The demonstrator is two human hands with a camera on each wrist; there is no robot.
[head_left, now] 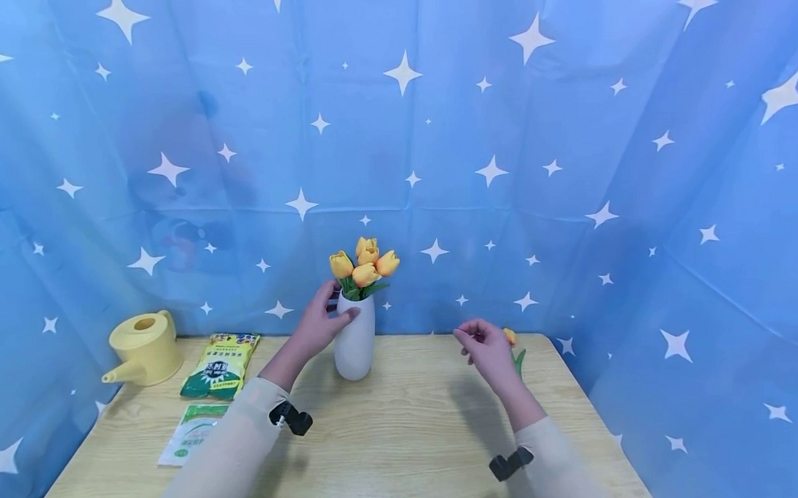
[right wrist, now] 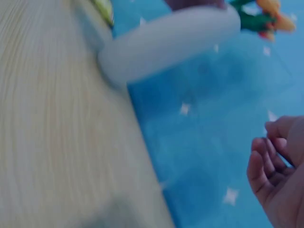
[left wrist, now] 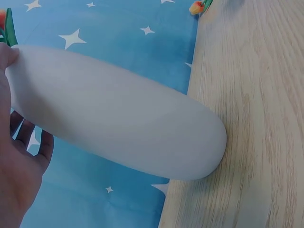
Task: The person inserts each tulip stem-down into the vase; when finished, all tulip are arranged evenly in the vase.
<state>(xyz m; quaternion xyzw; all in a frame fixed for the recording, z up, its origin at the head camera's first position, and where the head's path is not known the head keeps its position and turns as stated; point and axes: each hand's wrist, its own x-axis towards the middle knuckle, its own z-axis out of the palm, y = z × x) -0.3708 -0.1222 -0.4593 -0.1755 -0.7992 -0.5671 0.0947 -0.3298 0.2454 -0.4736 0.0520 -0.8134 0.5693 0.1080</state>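
Note:
A tall white vase (head_left: 354,346) stands on the table with several yellow-orange tulips (head_left: 365,273) in its mouth. My left hand (head_left: 322,321) grips the vase near the rim, thumb on the near side and fingers around the far side. In the left wrist view the smooth vase (left wrist: 118,109) fills the middle, its base on the wood. My right hand (head_left: 491,353) hovers over the right part of the table, its fingers loosely curled with nothing between them. Another tulip (head_left: 510,336) lies behind that hand, which partly hides it. The right wrist view is blurred.
At the left of the table (head_left: 392,446) stands a yellow watering can (head_left: 146,350). Beside it lie a yellow-green bag (head_left: 219,367) and a white-green packet (head_left: 191,434), which the left sleeve partly covers. A blue curtain (head_left: 441,170) with white stars rises behind the table.

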